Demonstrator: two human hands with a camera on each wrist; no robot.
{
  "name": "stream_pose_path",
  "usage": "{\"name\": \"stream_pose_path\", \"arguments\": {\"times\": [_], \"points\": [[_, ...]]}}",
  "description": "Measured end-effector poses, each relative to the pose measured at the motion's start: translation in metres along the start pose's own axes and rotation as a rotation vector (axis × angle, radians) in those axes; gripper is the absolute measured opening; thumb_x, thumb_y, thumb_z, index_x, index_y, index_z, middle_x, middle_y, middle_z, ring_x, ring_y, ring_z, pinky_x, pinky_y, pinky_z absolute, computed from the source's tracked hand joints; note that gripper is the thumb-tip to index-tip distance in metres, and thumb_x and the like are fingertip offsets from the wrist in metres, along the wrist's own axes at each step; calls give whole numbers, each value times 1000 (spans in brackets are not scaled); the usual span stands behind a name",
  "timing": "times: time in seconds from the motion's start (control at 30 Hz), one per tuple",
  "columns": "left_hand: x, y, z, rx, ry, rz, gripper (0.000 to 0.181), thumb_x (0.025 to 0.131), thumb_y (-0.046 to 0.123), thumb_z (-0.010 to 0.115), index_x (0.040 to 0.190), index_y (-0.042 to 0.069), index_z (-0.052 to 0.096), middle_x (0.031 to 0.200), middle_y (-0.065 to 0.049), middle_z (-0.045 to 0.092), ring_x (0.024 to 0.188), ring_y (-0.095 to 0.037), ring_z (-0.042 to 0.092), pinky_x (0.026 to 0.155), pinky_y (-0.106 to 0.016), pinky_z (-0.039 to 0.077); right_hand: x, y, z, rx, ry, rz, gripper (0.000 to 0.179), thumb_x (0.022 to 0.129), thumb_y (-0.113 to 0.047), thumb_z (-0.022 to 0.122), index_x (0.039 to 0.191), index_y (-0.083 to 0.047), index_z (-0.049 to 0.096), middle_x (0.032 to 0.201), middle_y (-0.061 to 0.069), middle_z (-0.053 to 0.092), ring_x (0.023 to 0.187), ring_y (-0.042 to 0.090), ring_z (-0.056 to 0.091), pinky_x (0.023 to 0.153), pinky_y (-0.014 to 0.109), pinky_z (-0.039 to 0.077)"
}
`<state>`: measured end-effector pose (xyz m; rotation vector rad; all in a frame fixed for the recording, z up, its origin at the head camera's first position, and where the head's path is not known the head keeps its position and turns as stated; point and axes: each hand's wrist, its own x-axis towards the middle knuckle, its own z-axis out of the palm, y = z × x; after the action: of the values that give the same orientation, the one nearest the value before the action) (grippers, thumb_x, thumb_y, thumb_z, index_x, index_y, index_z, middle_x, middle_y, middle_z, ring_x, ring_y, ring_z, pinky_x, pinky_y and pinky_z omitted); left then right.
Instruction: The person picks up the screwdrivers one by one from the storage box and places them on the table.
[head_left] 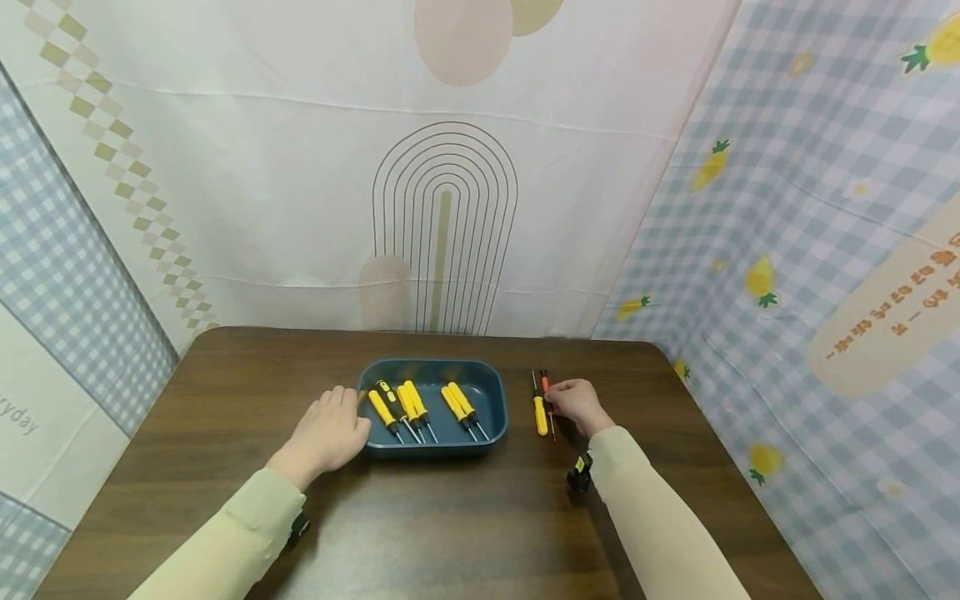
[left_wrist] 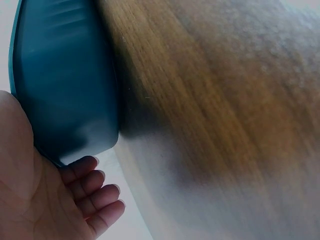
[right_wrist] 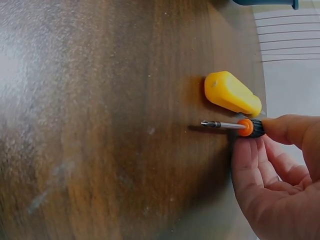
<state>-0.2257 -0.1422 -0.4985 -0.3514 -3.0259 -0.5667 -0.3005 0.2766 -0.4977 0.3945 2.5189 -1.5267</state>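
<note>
My left hand (head_left: 326, 433) holds the left end of a dark blue plastic tray (head_left: 435, 451), its thumb at the rim by the front corner. In the left wrist view, its fingers (left_wrist: 95, 190) bend by the outside of the tray's end wall (left_wrist: 65, 85). Several yellow-handled screwdrivers (head_left: 459, 400) and a black-and-yellow one (head_left: 390, 397) lie inside. To the tray's right, my right hand (head_left: 577, 400) pinches a small screwdriver (right_wrist: 245, 126) with an orange-and-black handle, its cross tip towards me. Beside it a yellow screwdriver (head_left: 540, 415) lies on the table, handle towards me.
The brown wooden table (head_left: 450, 525) reaches back to a white patterned curtain (head_left: 300, 200). Blue checked cloth (head_left: 750, 208) hangs along the right side, with more at the left. A black wrist camera (head_left: 580, 472) sits under the right sleeve.
</note>
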Motion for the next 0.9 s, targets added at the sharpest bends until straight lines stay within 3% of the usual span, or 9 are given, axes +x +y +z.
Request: {"name": "stream_pose_path", "arguments": {"times": [0.53, 0.9], "points": [[0, 0, 0, -2, 2, 6, 33, 89, 24, 48, 106, -4, 51, 92, -10, 46, 84, -26, 43, 74, -42, 38, -1, -1, 3, -106, 31, -15, 15, 91, -9, 64, 98, 4, 66, 94, 16, 64, 72, 20, 62, 65, 33, 54], [0, -1, 0, 10, 11, 17, 32, 89, 23, 48, 105, -5, 51, 91, -10, 46, 84, -26, 43, 74, -43, 38, -4, -4, 4, -131, 34, -25, 16, 92, -12, 62, 97, 3, 67, 94, 16, 64, 70, 22, 63, 63, 34, 54]]}}
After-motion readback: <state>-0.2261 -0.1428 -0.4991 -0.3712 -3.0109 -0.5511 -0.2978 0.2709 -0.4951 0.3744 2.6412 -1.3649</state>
